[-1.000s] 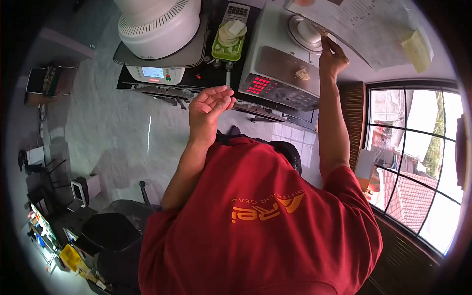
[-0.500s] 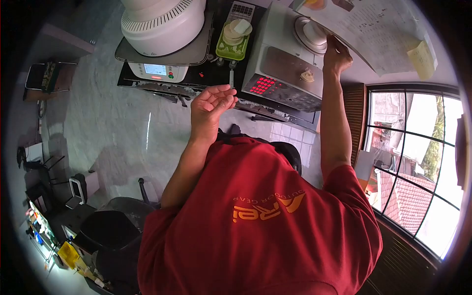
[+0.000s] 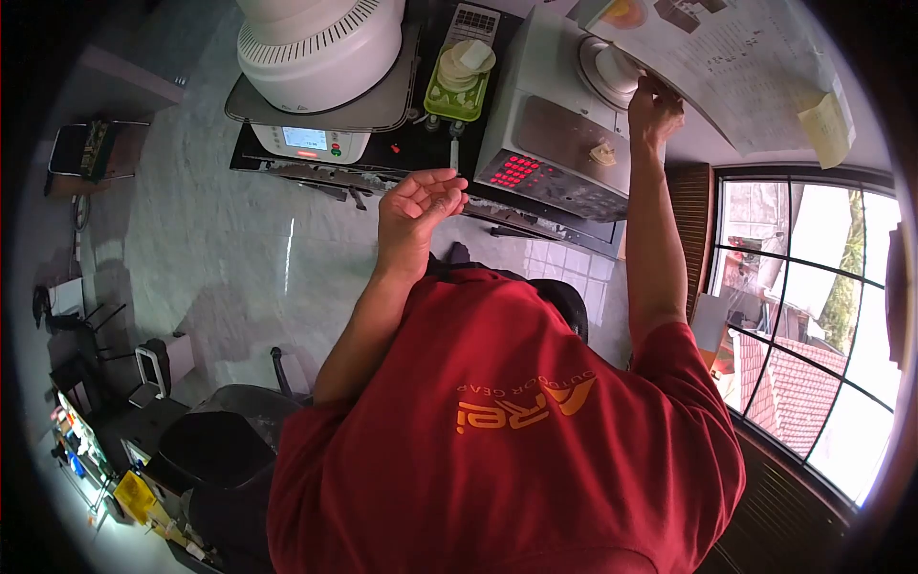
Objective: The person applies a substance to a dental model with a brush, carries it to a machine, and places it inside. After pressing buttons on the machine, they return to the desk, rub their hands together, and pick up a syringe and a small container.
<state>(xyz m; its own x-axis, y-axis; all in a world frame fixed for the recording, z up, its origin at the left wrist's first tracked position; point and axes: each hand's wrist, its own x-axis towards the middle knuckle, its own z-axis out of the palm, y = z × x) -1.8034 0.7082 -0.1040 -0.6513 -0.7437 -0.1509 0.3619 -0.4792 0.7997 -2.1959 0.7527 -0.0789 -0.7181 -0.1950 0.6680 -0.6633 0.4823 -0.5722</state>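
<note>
My left hand [image 3: 417, 206] is raised palm up before the bench edge, its fingers loosely curled and slightly apart, with nothing visible in it. Just beyond its fingertips lies a slim metal handle [image 3: 454, 153]. My right hand [image 3: 655, 115] reaches to the far right, fingers pinched beside a round white knob-like part [image 3: 617, 71] on top of a grey box-shaped machine [image 3: 550, 134]. What its fingertips hold is too small to make out. A small beige piece [image 3: 602, 154] sits on the machine's front. A green tray [image 3: 456, 94] holds whitish round pieces.
A large white round device [image 3: 320, 57] stands on a scale with a lit display [image 3: 304, 138] at the left. Behind the tray is a keypad [image 3: 473, 24]. Written sheets [image 3: 746, 67] hang close above my right hand. A window [image 3: 803, 316] is at the right, a black chair [image 3: 215, 445] at lower left.
The bench and its objects have shifted very slightly in the view. My left hand appears marginally farther right; my right hand stays beside the white round part.
</note>
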